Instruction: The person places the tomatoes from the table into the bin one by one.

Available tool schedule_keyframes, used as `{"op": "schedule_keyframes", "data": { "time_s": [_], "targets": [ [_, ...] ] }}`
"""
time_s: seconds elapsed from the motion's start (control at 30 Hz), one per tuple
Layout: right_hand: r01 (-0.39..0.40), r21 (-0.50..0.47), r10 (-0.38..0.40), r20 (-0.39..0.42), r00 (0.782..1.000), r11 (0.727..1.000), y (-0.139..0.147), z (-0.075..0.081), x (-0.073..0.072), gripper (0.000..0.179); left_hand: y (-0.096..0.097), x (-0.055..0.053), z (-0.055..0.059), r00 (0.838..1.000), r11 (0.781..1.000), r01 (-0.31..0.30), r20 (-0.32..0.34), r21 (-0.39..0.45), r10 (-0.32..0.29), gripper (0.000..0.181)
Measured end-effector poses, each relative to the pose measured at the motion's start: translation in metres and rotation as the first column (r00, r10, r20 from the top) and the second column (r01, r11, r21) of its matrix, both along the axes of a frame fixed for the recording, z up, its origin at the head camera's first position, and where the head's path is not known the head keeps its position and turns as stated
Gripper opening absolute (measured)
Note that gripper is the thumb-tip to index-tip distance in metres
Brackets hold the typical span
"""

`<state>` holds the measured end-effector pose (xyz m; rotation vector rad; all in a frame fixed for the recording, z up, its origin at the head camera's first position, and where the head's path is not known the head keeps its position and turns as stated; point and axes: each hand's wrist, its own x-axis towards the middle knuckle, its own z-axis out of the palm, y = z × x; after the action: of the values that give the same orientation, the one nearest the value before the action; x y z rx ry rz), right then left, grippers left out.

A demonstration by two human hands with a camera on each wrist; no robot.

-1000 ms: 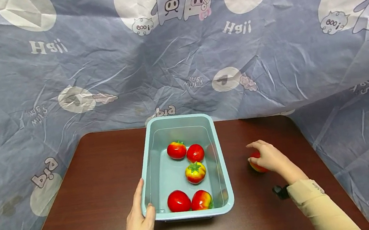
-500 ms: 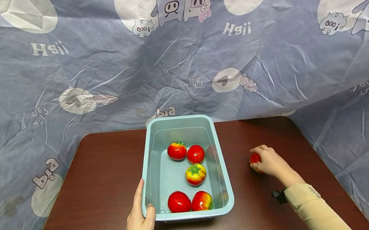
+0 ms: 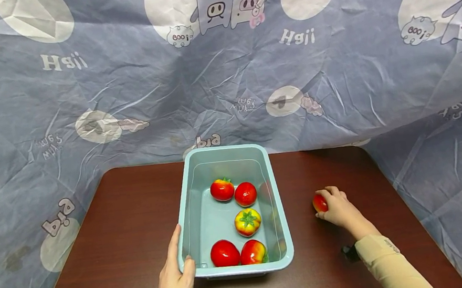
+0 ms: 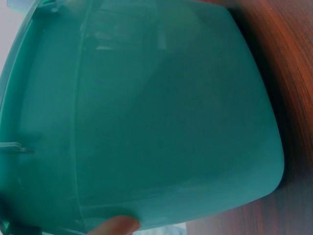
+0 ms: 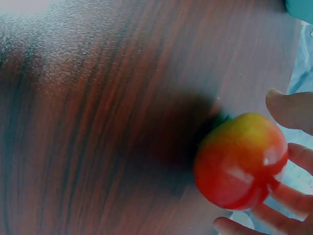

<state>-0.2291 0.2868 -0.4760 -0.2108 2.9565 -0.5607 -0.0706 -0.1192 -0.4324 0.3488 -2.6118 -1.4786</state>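
A light blue-green plastic bin (image 3: pixel 285 233) stands in the middle of the table. My left hand (image 3: pixel 173 280) grips its near left corner, thumb over the rim and fingers along the outer side. In the left wrist view the bin's wall (image 4: pixel 171 112) fills most of the picture, with one fingertip (image 4: pixel 117 225) at the bottom edge. To the bin's right, my right hand (image 3: pixel 340 207) has its fingers curled round a shiny red and yellow tomato (image 5: pixel 239 161), low over the table. Several like it lie inside the bin, among them a yellow-topped tomato (image 3: pixel 248 222) with green leaves.
The dark brown wooden table (image 3: pixel 110 255) has rounded far corners. Behind it hangs a grey-blue printed cloth (image 3: pixel 127 70), which also comes down along both sides. A small black object (image 3: pixel 350 253) shows by the right sleeve (image 3: pixel 388 259).
My right hand has closed in around the tomato and shifted slightly nearer. In the bin, the yellow-topped tomato has rolled a little toward the near end. The left hand keeps its place.
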Motion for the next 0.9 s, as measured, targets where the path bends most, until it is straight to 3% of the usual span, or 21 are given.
{"op": "schedule_keyframes", "data": {
  "time_s": [0.9],
  "targets": [
    [-0.004, 0.022, 0.008, -0.176, 0.984, 1.0, 0.003, -0.016, 0.007, 0.062, 0.0, 0.0, -0.001, 1.0, 1.0, 0.002, -0.012, -0.007, -0.002, 0.073]
  ]
}}
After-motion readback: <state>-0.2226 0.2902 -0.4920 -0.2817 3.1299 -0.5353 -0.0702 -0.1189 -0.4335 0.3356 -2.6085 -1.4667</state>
